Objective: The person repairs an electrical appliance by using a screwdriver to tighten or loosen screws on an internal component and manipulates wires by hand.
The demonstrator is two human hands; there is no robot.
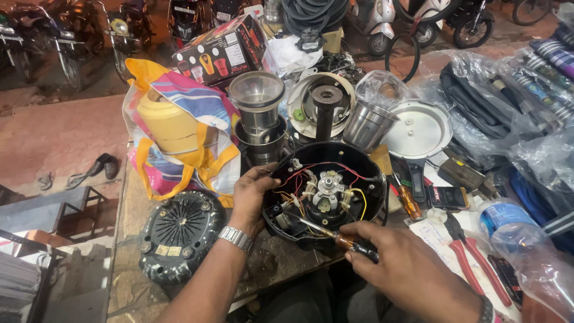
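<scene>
The left hand (251,200) is curling around the rim of an upturned black appliance base (326,191) that is sitting near the front edge of the worktop (134,209), steadying it, while the right hand (400,263) is closed around the amber handle of a screwdriver (326,233) whose shaft is reaching into the open housing toward its lower left side. Inside, red, yellow and white wires (353,191) are looping closely around the central motor part (327,188), and the tip is working right among them; it is probably seated on a screw, though the view is too crowded to say so firmly. The chief risk is the blade slipping off its seat and nicking insulation or pulling a wire off its terminal, caused by pushing at a slant or by the round housing turning under the left hand. The base is also lying close to the worktop edge, so a hard push toward the body could be tipping it off. A freed screw could be dropping into the housing or rolling under the clutter alongside: the black bottom cover (179,233), the steel jars (257,107), the second screwdriver (408,200) and the red-handled pliers (469,257).
</scene>
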